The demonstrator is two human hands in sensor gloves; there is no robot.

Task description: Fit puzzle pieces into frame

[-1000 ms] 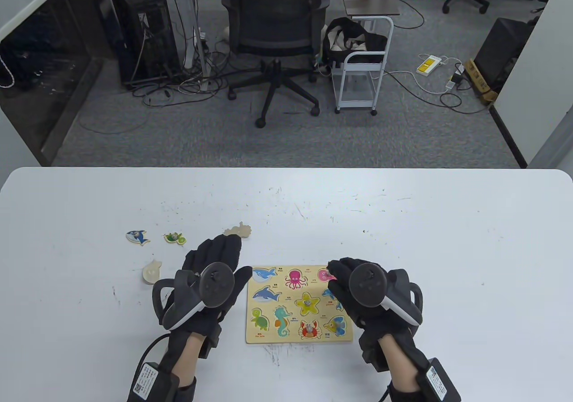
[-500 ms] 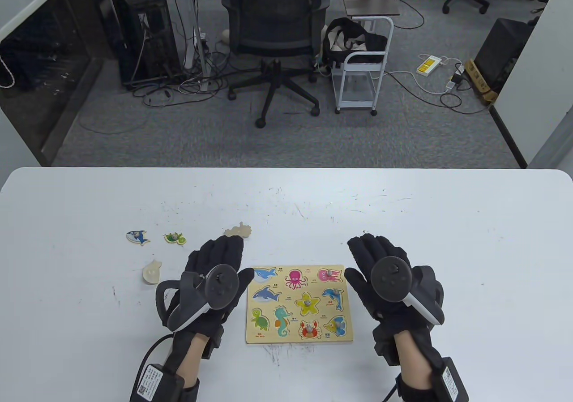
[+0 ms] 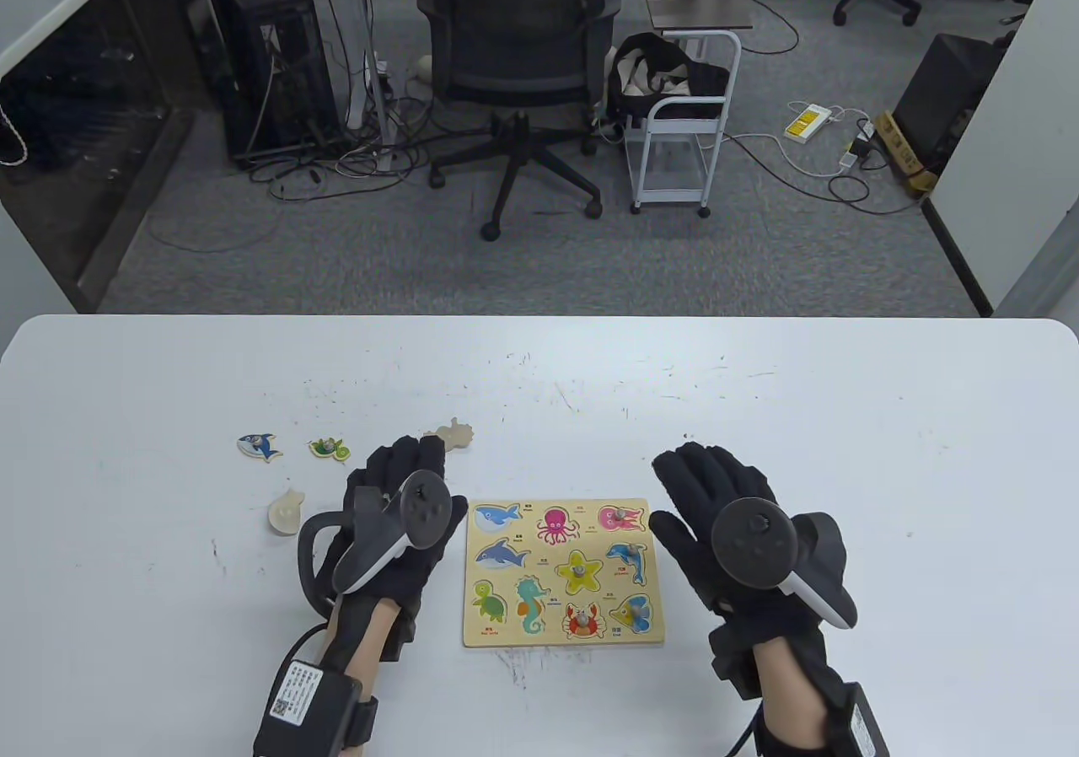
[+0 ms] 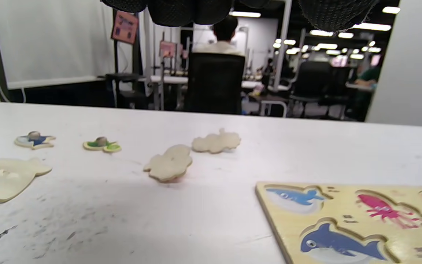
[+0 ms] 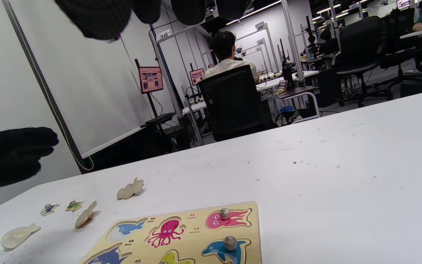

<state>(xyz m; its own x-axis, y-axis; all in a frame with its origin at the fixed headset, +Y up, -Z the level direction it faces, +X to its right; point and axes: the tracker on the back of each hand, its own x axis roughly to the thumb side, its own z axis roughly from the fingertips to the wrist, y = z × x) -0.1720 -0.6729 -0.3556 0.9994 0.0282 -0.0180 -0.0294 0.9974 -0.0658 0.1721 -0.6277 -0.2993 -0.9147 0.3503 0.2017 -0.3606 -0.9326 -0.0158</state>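
The yellow puzzle frame (image 3: 563, 632) lies between my hands, with several knobbed pieces seated in it, among them the pink squid (image 3: 622, 518). My left hand (image 3: 405, 470) hovers left of the frame with straight fingers and holds nothing. Under it lies a face-down piece (image 4: 169, 168), hidden in the table view. Another face-down piece (image 3: 451, 434) lies just beyond its fingertips. A shark piece (image 3: 259, 446), a turtle piece (image 3: 330, 448) and a third face-down piece (image 3: 285, 511) lie further left. My right hand (image 3: 708, 475) is empty with straight fingers, right of the frame.
The white table (image 3: 843, 420) is scuffed. An office chair (image 3: 516, 49) and a small white cart (image 3: 679, 142) stand on the floor beyond its far edge. In the right wrist view a person (image 5: 229, 55) sits far behind.
My right hand left the pink squid in the frame's top right corner, moved right off the frame and straightened its fingers. My left hand shifted slightly up and tilted.
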